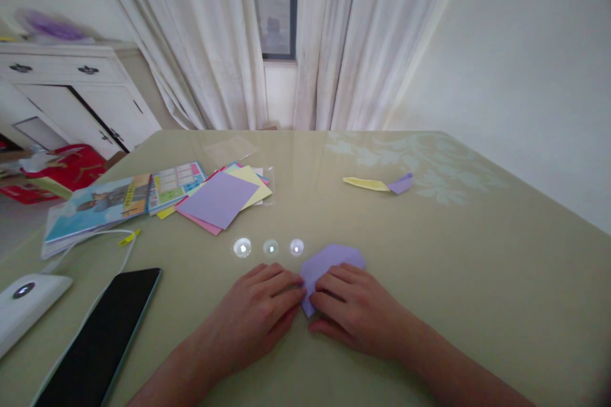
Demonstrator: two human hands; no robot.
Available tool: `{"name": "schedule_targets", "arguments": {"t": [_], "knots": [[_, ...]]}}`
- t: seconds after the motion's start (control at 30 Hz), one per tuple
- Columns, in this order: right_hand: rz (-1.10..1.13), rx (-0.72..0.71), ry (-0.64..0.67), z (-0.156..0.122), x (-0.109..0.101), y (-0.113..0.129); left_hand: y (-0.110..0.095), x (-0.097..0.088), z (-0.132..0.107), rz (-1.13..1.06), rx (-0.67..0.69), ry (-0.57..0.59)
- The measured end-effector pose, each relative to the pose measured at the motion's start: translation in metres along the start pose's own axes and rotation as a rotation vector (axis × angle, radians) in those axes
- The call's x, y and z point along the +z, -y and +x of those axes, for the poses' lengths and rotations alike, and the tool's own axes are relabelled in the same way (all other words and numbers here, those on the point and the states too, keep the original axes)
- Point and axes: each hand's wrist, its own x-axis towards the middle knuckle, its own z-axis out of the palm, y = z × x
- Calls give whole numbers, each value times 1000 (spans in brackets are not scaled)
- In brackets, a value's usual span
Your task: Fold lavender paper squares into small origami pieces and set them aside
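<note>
A purple sheet of paper (pixel 329 259), partly folded with angled corners, lies on the table in front of me. My left hand (pixel 262 305) grips its left edge, fingers bent and pressed together. Over the lower right part of the paper rests my right hand (pixel 356 305), its curled fingers pressing on the sheet with the thumb at the near edge. The paper's right and near portions are hidden under this hand. Farther back to the right lies a folded strip (pixel 370 184) with a yellow part and a purple end.
Colored paper sheets (pixel 219 200) are stacked at the back left, beside a picture booklet (pixel 102 200). A dark-screened phone (pixel 102 337), a white device (pixel 28 305) and a white cable (pixel 125 261) occupy the left side. Curtains (pixel 224 32) hang behind the table (pixel 477 267).
</note>
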Motion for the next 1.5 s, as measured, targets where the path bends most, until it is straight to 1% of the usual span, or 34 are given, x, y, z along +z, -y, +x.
{"name": "schedule_targets", "arguments": {"t": [0.2,0.37,0.43,0.5,0.6,0.73,0.83,0.9,0.97,1.07,1.23,1.37,1.5], "knots": [[-63,-33,-68,1,4,4,0,2,2,-86,-66,-22],[-91,-107,-97,0,3,10,0,1,1,-88,-55,-34],[-70,-109,-110,-1,4,11,-1,-1,1,-86,-53,-30],[-8,-60,-126,0,6,11,-1,-3,1,-94,-53,-17],[162,80,-141,2,11,10,-2,-4,2,-103,-51,-9],[334,249,-109,5,11,7,-4,0,4,-66,-70,-66],[402,282,-57,5,5,5,-5,4,6,-47,-92,-104],[449,285,-48,4,1,3,-5,7,7,-48,-96,-108],[482,307,-59,4,-1,2,-6,9,8,-45,-98,-122],[514,379,-78,6,0,2,-7,12,9,-34,-126,-132],[581,491,-85,8,1,1,-7,13,10,-59,-151,-115],[594,507,-96,8,0,0,-5,13,11,-82,-147,-126],[585,519,-107,8,1,2,-4,15,12,-57,-132,-151]]}}
